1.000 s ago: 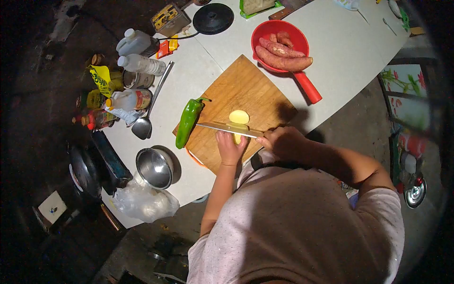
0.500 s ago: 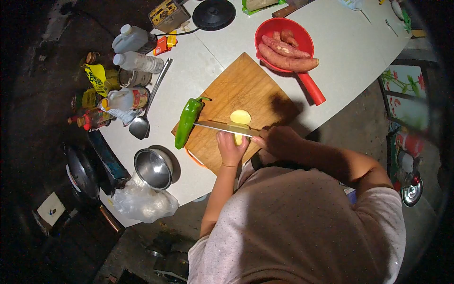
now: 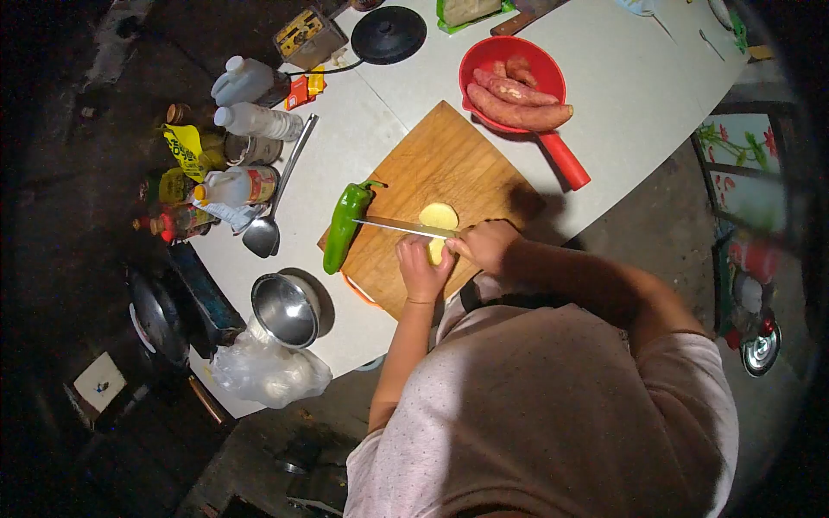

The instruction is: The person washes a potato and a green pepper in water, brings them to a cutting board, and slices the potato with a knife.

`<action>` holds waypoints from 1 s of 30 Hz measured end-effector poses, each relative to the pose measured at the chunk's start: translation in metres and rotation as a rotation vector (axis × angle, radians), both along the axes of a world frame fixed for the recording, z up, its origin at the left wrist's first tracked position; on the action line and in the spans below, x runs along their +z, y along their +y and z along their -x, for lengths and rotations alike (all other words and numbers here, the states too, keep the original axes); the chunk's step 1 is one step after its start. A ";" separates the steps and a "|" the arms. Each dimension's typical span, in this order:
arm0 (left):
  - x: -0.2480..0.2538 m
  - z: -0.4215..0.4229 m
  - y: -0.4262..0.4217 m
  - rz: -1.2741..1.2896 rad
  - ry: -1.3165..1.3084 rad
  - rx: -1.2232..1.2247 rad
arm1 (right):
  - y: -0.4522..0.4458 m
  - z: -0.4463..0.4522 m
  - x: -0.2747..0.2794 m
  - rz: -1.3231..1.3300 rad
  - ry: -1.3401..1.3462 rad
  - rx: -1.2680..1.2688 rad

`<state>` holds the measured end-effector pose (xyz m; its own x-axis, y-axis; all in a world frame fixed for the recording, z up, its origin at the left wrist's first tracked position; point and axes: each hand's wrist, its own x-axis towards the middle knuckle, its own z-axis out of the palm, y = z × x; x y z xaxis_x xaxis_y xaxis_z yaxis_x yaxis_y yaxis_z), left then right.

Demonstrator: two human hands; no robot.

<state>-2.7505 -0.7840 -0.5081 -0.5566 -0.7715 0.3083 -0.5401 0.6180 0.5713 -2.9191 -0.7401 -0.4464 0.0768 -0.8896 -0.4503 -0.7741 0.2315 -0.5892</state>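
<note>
A wooden cutting board (image 3: 440, 147) lies on the white table. My left hand (image 3: 424, 269) is closed around a pale yellow peeled piece (image 3: 437, 251) near the board's lower part. Just above it rests a round, pale yellow slice (image 3: 439, 215). My right hand (image 3: 488, 246) grips the handle of a knife (image 3: 406, 226), whose blade points left and crosses between the slice and the held piece. The blade's tip is close to a long green pepper (image 3: 347, 228) on the board's left side. My fingers partly hide the held piece.
A red strainer (image 3: 557, 69) with reddish tubers stands beyond the board. To the left are a metal bowl (image 3: 285, 310), a plastic bag (image 3: 269, 371), a ladle-like spatula (image 3: 262, 236) and several bottles. A black round lid (image 3: 389, 35) lies at the far edge.
My right hand and the knife have moved slightly up and left, away from the held piece towards the slice. My left hand stays around the piece.
</note>
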 end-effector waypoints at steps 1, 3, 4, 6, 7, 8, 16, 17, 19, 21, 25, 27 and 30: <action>0.002 0.000 0.000 -0.010 0.001 0.000 | 0.000 -0.001 -0.001 -0.035 -0.011 -0.020; 0.004 -0.001 0.002 -0.018 0.003 0.002 | 0.003 -0.001 0.003 -0.030 -0.018 -0.013; 0.002 -0.001 0.002 -0.021 0.000 -0.002 | 0.003 0.001 0.005 -0.022 -0.019 -0.008; 0.001 -0.002 0.002 -0.024 0.000 -0.001 | 0.006 0.006 0.010 0.033 0.000 0.039; 0.001 -0.004 0.002 -0.029 -0.030 -0.010 | 0.010 0.006 0.013 0.077 0.010 0.083; 0.002 -0.007 0.004 -0.037 -0.060 -0.019 | 0.013 0.006 0.017 0.071 0.009 0.086; -0.003 -0.007 0.006 -0.028 0.005 -0.024 | 0.038 0.018 0.047 0.333 0.237 0.342; -0.001 -0.007 0.006 -0.017 0.000 -0.026 | 0.039 0.018 0.048 0.330 0.235 0.344; -0.001 -0.006 0.007 -0.011 -0.006 -0.027 | 0.037 0.019 0.059 0.229 0.231 0.390; -0.004 -0.005 0.007 0.014 0.024 0.000 | 0.034 0.019 0.061 0.146 0.181 0.351; -0.008 -0.007 0.006 0.006 0.023 0.000 | 0.030 0.021 0.061 0.141 0.152 0.368; -0.008 -0.008 0.005 0.011 0.023 -0.008 | 0.027 0.021 0.062 0.095 0.162 0.391; -0.005 -0.007 0.005 -0.012 0.031 -0.007 | 0.025 0.022 0.061 0.068 0.163 0.408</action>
